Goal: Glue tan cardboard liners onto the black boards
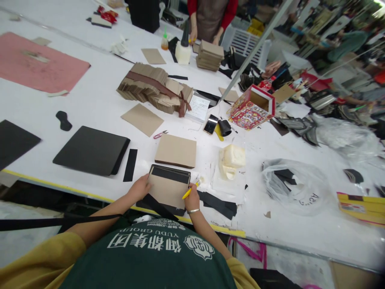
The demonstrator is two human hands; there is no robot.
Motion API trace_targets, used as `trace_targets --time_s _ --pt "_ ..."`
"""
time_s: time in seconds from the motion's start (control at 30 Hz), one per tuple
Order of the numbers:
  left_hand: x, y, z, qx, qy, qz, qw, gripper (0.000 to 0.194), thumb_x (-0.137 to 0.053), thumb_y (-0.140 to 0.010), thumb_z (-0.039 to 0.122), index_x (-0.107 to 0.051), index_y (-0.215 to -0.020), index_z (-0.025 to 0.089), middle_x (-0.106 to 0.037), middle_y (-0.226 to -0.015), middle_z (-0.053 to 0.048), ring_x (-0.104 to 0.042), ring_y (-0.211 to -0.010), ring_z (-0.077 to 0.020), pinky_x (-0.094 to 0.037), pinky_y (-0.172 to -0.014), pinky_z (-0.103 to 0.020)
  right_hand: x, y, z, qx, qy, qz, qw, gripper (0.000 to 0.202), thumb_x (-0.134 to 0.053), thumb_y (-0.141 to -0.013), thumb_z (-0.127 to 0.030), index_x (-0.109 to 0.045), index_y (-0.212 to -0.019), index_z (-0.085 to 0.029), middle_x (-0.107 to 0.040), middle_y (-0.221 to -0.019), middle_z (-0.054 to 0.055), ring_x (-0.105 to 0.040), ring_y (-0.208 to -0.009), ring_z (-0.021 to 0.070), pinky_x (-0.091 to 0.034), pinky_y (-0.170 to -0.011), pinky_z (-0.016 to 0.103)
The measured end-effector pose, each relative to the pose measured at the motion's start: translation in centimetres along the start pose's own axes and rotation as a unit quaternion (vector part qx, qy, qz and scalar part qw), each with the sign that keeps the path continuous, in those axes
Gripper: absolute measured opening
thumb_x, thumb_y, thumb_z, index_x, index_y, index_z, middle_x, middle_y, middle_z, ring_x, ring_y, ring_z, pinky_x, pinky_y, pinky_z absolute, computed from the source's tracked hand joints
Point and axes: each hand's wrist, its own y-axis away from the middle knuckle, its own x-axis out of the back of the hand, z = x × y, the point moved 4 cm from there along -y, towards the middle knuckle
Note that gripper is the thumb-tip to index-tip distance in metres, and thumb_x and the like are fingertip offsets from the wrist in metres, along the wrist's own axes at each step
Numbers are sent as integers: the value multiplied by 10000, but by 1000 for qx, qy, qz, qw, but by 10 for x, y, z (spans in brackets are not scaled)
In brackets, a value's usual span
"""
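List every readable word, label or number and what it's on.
"YUDU GROUP": green apron, upside down
"御都集团": same apron, upside down; smaller lines there unreadable
Plastic bag: marker writing, not clearly legible
Too small or blurred: printed sheet, red box, yellow packet

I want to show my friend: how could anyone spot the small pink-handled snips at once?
On the white worktable, find the low stack of tan boards beyond and right of the person's left hand. The snips lie by that stack's far left corner, between it and a loose tan sheet. Their pink handle sets them apart from the tan boards.
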Motion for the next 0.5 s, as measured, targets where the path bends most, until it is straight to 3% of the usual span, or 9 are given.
trace_targets --time_s 0.17,0.3,0.4,0.5 --pt "7 -2 13 56 15 -5 998 472 -396 -800 239 -352 -1250 102 -554 -1145 -143 -521 -1058 -241 -390 -892 -341 5 -20 -14 -43 30 -12 999 347 -386 -713 -81 -444 -1048 -152 -564 -729 34 -541 -612 171 -419 -590 271" --pt "15 9 15 -33 -33 56 997 466 -465 -783 275 -408 -1220 127 -504 -1190 -141 -442 -1131 -262 -328 -962 -364 17 -16 -9 22 45 16 999 312 -404 -775 -150 -451 -1081 -115 -583 -911 105 -559 -833 214 -441 -745 328" --pt "5 24 20 -140 -55 -18 988 432 -565 -732 324 -501 -1128 162 -528 -1101 -115 -471 -1055 -254 -351 -931 -354 21 4 -8 120 41 23 992 342 -422 -798 -184 -442 -1130 -104 -564 -1043 130 -518 -974 230 -410 -869 378" --pt "-7 30 24 -167 -91 -92 977 343 -637 -658 252 -565 -985 178 -538 -1001 -98 -495 -982 -247 -381 -866 -339 16 26 -10 173 33 -18 984 369 -445 -798 -195 -437 -1160 -125 -580 -1023 108 -528 -953 223 -419 -872 390"
